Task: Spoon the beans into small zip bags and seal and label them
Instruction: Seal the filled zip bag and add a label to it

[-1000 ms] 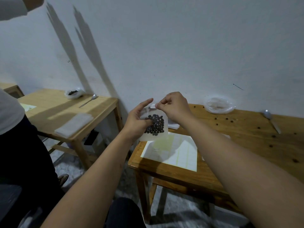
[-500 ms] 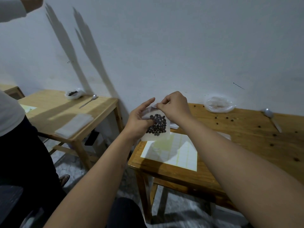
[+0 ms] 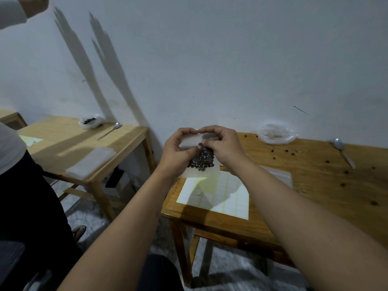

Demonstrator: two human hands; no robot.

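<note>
On the near left corner of the wooden table (image 3: 315, 185) lies a sheet of labels (image 3: 226, 198), pale yellow and white. Just above it, both hands hold up a small zip bag (image 3: 199, 174): the left hand (image 3: 178, 152) and the right hand (image 3: 224, 148) each pinch its top edge between thumb and curled fingers, fingertips meeting in the middle. Dark beans (image 3: 202, 159) sit heaped in the bag's lower half. The fingers cover the zip strip, so it may or may not be sealed. Farther back, loose beans (image 3: 286, 151) dot the tabletop, with a crumpled plastic bag (image 3: 276, 134) and a spoon (image 3: 341, 147) near the white wall.
</note>
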